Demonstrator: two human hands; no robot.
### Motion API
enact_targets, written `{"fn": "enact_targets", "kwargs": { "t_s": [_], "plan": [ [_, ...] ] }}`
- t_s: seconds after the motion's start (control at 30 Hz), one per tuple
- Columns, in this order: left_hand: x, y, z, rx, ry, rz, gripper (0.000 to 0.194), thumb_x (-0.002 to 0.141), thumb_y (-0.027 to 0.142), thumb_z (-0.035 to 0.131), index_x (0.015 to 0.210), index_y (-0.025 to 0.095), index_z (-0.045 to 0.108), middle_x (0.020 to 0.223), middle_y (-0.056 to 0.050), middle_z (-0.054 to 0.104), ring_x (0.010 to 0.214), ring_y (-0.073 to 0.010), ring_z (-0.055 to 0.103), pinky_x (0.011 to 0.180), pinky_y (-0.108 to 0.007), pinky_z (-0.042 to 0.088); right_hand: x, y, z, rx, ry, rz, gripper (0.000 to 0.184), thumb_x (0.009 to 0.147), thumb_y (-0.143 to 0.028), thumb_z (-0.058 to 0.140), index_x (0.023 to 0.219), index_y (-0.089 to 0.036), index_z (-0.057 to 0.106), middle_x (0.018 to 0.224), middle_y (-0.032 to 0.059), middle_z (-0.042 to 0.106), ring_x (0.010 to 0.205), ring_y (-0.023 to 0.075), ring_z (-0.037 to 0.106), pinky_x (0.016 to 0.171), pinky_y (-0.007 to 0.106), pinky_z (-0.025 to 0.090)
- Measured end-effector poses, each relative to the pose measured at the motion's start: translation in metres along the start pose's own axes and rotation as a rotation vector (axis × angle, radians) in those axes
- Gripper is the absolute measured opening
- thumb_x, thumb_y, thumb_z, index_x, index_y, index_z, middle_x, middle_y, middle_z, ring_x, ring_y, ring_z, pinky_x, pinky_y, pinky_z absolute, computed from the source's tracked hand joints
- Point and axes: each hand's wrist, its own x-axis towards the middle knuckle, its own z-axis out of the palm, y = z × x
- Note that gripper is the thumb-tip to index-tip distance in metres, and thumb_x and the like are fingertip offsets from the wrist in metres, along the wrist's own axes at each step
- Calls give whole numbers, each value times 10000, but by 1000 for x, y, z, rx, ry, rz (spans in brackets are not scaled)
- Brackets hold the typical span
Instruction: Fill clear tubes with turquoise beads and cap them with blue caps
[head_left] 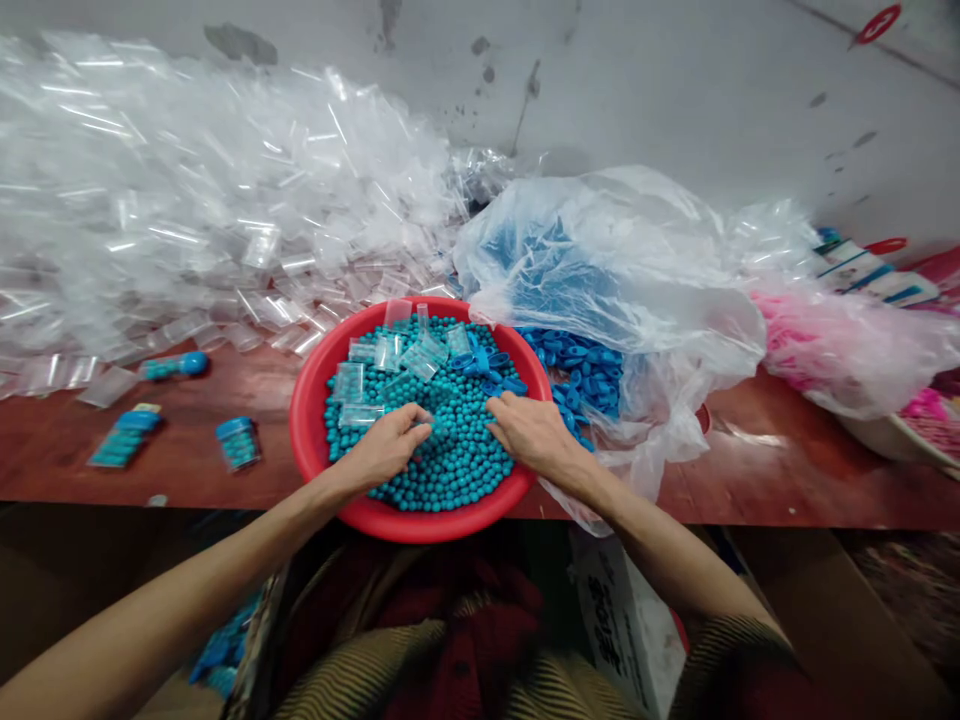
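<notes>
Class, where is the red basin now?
In the head view's centre, the red basin sits on the table, immediately left of the heaped blue pieces.

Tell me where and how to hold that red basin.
The red basin is probably best taken by its rim, left and right, coming from the near side: it is round with a broad lip, and blue plastic pieces and a plastic bag crowd its far right.

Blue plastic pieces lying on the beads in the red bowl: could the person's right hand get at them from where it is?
Most likely yes: the right hand is at the right side of the red bowl, close to the blue plastic pieces, which lie on top of the beads with nothing visibly blocking the way.
</notes>
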Motion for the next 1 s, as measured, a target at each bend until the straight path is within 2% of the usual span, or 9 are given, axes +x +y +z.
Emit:
{"fn": "enact_targets", "kwargs": {
  "t_s": [0.07,0.13,0.33,0.43,0.53,0.63,0.77,0.87,1.0],
  "plan": [
    [-1,2,-1,-132,-38,-65,261,720,394,577,850,180,504,674,39,530,551,-118,545,433,-207,391,3,7,-1,-86,10,106,260,928,-188,339,1053,-164,566,1004,128,643,862,230,638,630,282,402],
    [-3,3,-1,-225,-76,-88,318,715,412,607,896,176,493,725,19,581,580,-117,582,454,-199,411,8,10,1,-114,0,139,302,925,-142,300,1073,-152,563,1018,146,649,875,239,646,656,296,415],
    [-8,1,-3,-300,-94,-73,347,719,393,649,923,162,488,722,2,618,536,-105,593,439,-184,415,8,7,3,98,-49,49,380,931,-377,407,1262,-201,473,987,81,697,903,235,647,695,295,421],
    [-11,0,-5,-361,-141,-56,355,721,397,661,925,165,487,736,-5,630,515,-99,592,403,-167,384,5,8,1,123,-46,-51,323,961,-312,349,1227,-245,520,1032,56,667,915,191,623,702,269,403],
    [-13,0,-8,-443,-218,-46,375,716,415,677,927,165,492,752,-18,644,508,-99,594,390,-164,378,7,8,5,4,-31,-131,318,959,-234,329,1192,-265,544,1021,61,616,859,180,592,620,258,366],
    [-12,0,-10,-505,-281,-68,398,707,423,693,933,163,493,755,-26,646,512,-107,602,390,-168,389,12,6,12,-101,-34,-161,297,956,-202,317,1100,-227,576,970,76,592,820,188,569,573,264,333],
    [-12,1,-10,-481,-263,-74,408,699,425,694,932,165,483,732,-16,637,506,-105,596,392,-166,387,17,4,14,-149,46,-190,213,936,-220,388,933,-179,597,959,100,586,879,218,552,637,286,352],
    [-12,2,-6,-402,-221,-59,398,703,411,680,933,169,466,721,-3,629,508,-96,589,400,-160,388,18,2,12,-8,122,-189,161,900,-284,500,943,-150,578,951,107,610,897,233,563,693,299,375],
    [-10,1,0,-297,-205,-11,360,718,389,653,917,179,438,679,34,596,486,-86,566,384,-158,375,19,-9,18,484,259,-109,230,900,-353,518,1024,-162,550,849,45,640,769,167,598,672,259,410]
  ]
}}
